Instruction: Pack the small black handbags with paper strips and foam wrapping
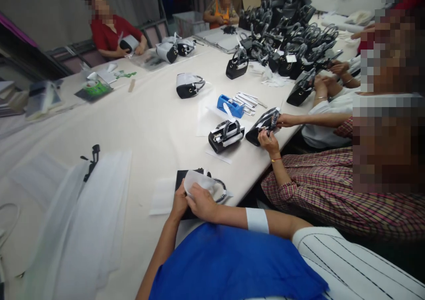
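Observation:
A small black handbag lies at the table's near edge in front of me, partly covered by a white wrapping sheet. Its curved handle sticks out to the right. My left hand is closed on the bag's left side. My right hand presses and pinches the white sheet against the bag. Another white sheet lies flat under the bag.
To my right, a person in a plaid shirt holds a black bag. A half-wrapped bag and a blue tape dispenser lie beyond. Several black bags crowd the far right. White sheets are stacked at my left.

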A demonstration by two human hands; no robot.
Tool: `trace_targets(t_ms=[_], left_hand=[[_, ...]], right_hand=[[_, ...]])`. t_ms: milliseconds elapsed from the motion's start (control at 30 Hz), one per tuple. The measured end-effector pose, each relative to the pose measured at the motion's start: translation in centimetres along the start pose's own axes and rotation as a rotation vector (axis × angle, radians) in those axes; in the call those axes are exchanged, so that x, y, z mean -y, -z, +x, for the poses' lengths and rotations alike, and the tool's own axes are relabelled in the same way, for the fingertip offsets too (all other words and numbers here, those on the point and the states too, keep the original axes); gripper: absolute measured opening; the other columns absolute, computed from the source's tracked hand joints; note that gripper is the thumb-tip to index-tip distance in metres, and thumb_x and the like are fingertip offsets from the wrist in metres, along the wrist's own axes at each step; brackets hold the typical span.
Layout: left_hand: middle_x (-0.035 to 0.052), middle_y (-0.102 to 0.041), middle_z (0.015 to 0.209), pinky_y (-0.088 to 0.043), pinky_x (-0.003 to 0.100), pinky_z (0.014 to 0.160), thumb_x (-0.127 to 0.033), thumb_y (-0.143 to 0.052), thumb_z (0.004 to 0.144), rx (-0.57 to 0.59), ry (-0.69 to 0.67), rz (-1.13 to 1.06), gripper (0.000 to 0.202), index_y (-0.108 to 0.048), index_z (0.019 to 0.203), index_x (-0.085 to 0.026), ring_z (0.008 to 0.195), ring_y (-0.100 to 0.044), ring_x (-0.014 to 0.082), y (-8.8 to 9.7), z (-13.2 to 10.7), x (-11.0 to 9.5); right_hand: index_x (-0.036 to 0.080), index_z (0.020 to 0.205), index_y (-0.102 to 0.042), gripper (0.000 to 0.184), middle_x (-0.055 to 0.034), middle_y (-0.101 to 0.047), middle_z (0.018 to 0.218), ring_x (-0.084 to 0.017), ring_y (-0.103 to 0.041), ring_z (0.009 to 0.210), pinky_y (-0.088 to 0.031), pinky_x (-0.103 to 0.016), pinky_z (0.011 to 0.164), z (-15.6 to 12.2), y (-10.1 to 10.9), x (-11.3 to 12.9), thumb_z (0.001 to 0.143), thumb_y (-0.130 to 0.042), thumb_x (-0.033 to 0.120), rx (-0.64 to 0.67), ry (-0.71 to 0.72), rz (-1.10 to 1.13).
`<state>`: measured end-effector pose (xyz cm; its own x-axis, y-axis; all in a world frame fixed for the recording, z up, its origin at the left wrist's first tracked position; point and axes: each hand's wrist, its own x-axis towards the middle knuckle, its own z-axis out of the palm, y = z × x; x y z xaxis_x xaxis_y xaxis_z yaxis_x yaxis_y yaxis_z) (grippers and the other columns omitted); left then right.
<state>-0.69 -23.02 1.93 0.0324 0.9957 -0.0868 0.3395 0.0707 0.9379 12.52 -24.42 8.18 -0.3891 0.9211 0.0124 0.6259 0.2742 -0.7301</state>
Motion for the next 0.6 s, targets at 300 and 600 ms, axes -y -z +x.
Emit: trace_targets(t_ms=[300, 600], left_hand=[[0.008, -0.07, 0.09, -0.05, 0.035, 0.078, -0.041, -0.057, 0.072, 0.135, 0.321, -0.397, 0.045, -0.064, 0.104, -0.011, 0.085, -0.063, 0.0236, 2.3, -2.8, -3.9], [-0.0013, -0.051, 0.055, -0.034, 0.026, 0.057, -0.044, -0.041, 0.086, -0.262, 0.317, 0.37, 0.036, -0.051, 0.062, -0.02, 0.057, -0.045, 0.0142, 0.9, -1.3, -2.8]], right_hand=[[0.015, 0.097, -0.057, 0.042, -0.0095, -0.055, 0.103, -0.022, -0.053, 0.092, -0.05, -0.036, 0.079, -1.5, 0.8, 0.1, 0.078, -0.062, 0.052, 0.152, 0.047, -0.13], [0.015, 0.098, -0.067, 0.023, -0.0076, -0.061, 0.104, -0.019, -0.057, 0.094, -0.049, -0.03, 0.083, -2.2, 1.2, -1.0, 0.08, -0.063, 0.028, 0.227, 0.211, 0.146]])
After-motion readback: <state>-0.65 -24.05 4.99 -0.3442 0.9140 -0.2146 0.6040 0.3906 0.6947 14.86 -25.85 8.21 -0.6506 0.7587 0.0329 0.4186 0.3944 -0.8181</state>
